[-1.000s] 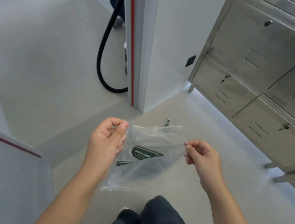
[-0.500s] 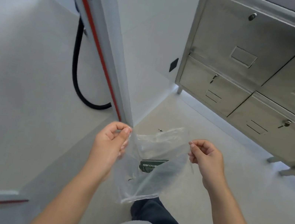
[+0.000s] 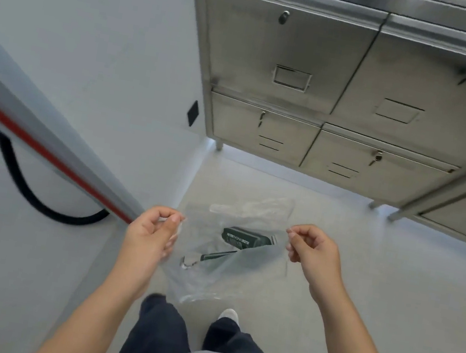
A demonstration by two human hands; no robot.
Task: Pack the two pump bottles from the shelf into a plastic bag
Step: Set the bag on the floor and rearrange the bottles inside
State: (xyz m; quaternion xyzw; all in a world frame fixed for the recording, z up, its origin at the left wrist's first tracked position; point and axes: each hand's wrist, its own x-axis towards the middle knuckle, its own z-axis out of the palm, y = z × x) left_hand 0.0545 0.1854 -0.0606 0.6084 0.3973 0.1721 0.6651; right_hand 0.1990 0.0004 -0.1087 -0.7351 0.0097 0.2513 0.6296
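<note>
Seen from the head camera, looking down past bare forearms and dark trousers to a pale floor (image 3: 390,295). Left hand (image 3: 151,233) pinching the left edge of a clear plastic bag (image 3: 208,277) between thumb and fingertips, fingers curled in narrow. Right hand (image 3: 313,253) pinching the opposite edge the same way, knuckles bent, thumb against forefinger. Bag stretched between the two hands at about waist height, hanging down toward the legs, mouth uppermost. Inside the bag, a dark green pump bottle (image 3: 241,237) lying tilted near the upper right, white lettering on its side, and lower left of it a thin dark green item with a pale tip (image 3: 205,258), too blurred through the plastic to tell whether a second bottle or a pump part. White shoe tip (image 3: 229,314) just below the bag's bottom corner. Straight ahead, a stainless steel cabinet (image 3: 291,62) on short legs, with keyed doors and label frames. To the left, a white wall, a grey rail with a red stripe (image 3: 44,151) running diagonally, and a black hose (image 3: 44,206) looping beneath it.
</note>
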